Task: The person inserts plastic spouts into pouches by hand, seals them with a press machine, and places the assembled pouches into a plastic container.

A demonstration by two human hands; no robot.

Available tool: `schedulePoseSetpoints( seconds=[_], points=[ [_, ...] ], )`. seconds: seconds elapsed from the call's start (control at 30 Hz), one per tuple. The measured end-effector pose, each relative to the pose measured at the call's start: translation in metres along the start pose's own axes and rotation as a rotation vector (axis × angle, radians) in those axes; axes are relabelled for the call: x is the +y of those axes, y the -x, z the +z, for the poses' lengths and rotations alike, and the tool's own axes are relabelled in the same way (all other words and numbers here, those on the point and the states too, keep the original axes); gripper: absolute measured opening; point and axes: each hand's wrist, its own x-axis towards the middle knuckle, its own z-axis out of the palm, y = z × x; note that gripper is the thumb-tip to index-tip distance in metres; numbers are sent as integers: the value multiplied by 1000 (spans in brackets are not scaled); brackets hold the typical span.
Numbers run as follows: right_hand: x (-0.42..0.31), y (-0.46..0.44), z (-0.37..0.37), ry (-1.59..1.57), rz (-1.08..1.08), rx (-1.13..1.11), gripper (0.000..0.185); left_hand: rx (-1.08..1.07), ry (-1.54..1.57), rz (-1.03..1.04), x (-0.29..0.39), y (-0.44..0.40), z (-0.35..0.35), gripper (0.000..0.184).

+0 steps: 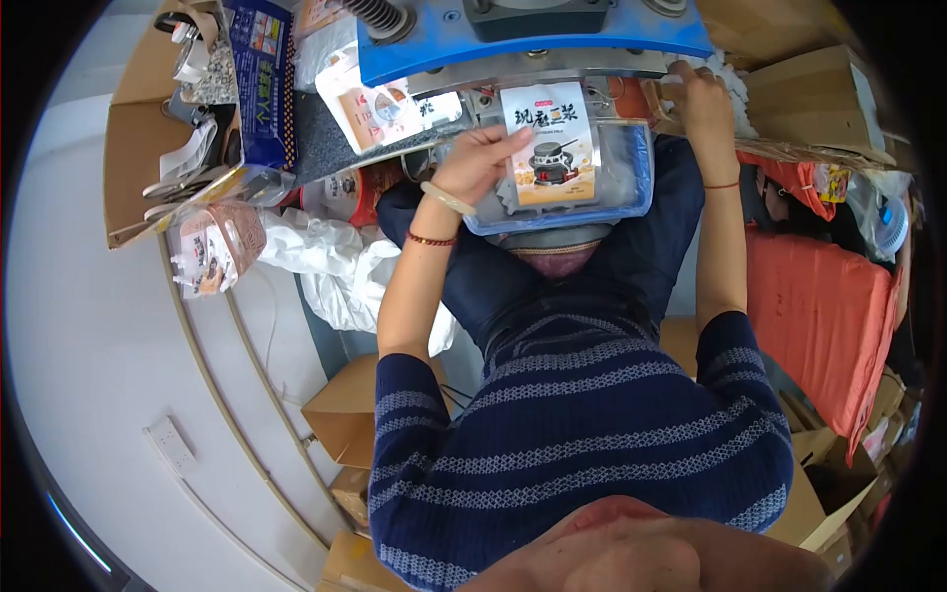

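Observation:
My left hand (483, 164) pinches the left edge of a white and tan printed pouch (552, 148) that shows a dark pot picture. The pouch stands in front of a blue-rimmed clear plastic tray (641, 183) resting over my lap. Above them is a blue machine (533, 49) with a metal bar along its lower edge. At the machine's right end, my right hand (698, 97) has bent fingers near a brown edge and some white material; whether it holds anything is hidden.
More printed pouches (390, 107) lie on the grey surface left of the machine. An open carton (148, 128) with tools stands at the far left, beside a blue package (261, 89). Right are a cardboard box (814, 104) and a red padded bundle (814, 316). White plastic sheeting (340, 276) hangs by my left arm.

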Motion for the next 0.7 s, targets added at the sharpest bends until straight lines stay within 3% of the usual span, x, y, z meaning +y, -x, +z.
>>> schedulePoseSetpoints(
  seconds=[0.03,0.1,0.17,0.23,0.27,0.33,0.4,0.43,0.5,0.53,0.57,0.6,0.63,0.7],
  points=[
    [-2,3,-3,-63,59,-41,20,62,-200,68,2,9,-14,21],
    [-10,1,-16,-125,202,-83,20,426,-336,491,8,4,-38,27],
    [-13,4,-20,-181,215,-66,21,515,-1154,949,19,4,-76,56],
    [-9,7,-24,-230,231,-30,21,382,-1434,985,-1,11,-92,58],
    [-7,9,-24,-244,254,59,21,395,-1556,964,-11,18,-95,51],
    [-14,14,-35,-261,287,141,21,439,-1546,976,-16,31,-105,45],
    [-27,17,-60,-655,391,111,21,522,-1458,1006,-11,39,-100,37],
    [-40,23,-72,-650,379,109,21,538,-1345,977,-8,41,-95,36],
    [-70,36,-88,-939,333,135,23,559,-1226,1014,4,48,-78,32],
    [-83,41,-87,-892,146,110,24,559,-1225,1012,8,54,-68,32],
    [-96,48,-85,-840,-34,83,25,524,-1001,864,10,60,-59,33],
    [-116,53,-86,-981,62,-79,24,485,-779,713,11,66,-50,35],
    [-135,55,-88,-1118,158,-242,23,482,-780,710,12,69,-41,35],
    [-149,33,-113,-1144,70,-179,22,358,-517,596,13,75,-24,30]
  ],
)
